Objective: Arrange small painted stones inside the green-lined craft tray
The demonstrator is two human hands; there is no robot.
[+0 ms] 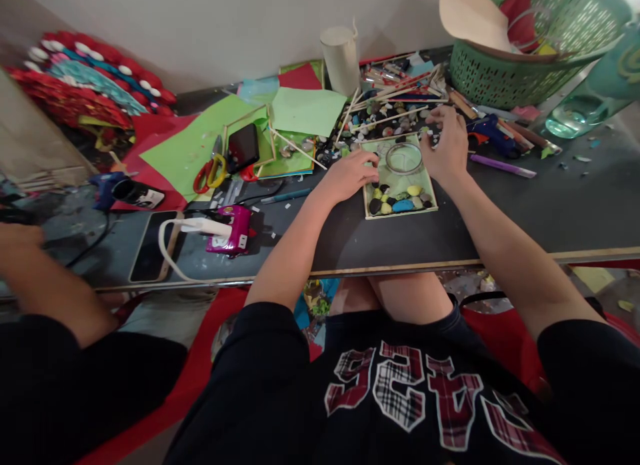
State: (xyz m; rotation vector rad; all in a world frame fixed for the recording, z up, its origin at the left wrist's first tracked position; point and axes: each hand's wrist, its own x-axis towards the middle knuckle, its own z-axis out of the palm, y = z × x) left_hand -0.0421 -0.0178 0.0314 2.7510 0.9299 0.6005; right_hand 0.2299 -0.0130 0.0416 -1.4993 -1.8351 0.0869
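Note:
A small green tray point(373, 210) edged with light wood lies on the dark table in front of me. Painted pebbles point(403, 204) in blue, yellow, black and green sit along its near side, and a clear ring point(404, 157) rests at its far end. My left hand point(350, 175) lies on the tray's left edge, fingers curled over it. My right hand point(447, 148) rests at the tray's far right corner, fingers bent down among loose pebbles point(385, 122); what they pinch is hidden.
Wooden sticks point(400, 88), a paper roll point(340, 58) and a green basket point(530, 58) stand behind. A blue glue gun point(487, 128) and purple pen point(503, 165) lie right. Green paper, scissors point(210, 172), two phones and a pink charger point(230, 232) lie left. Another person's arm point(30, 265) is at far left.

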